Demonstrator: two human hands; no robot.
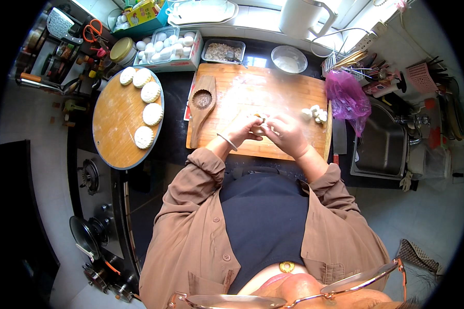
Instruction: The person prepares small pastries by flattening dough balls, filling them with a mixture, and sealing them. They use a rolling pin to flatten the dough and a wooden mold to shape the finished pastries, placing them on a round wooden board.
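Note:
Over the front middle of a floured wooden board point(251, 148), my left hand point(243, 130) and my right hand point(286, 135) meet around a small piece of dough point(258, 130). Something brownish shows at its top, between the fingers. Small white dough pieces point(316, 114) lie in a cluster on the board's right side. A wooden pastry mold point(202, 101) with a round fluted hollow rests along the left edge. Several pressed round pastries point(152, 114) stand in a curve on a round wooden board point(116, 123) to the left.
Behind the board are a box of eggs point(166, 48), a plastic tub of chopped filling point(222, 51) and a bowl of white powder point(289, 60). At right, a cleaver point(339, 137) lies beside a steel sink point(381, 143), near a purple plastic bag point(347, 94). A gas stove point(94, 181) is at left.

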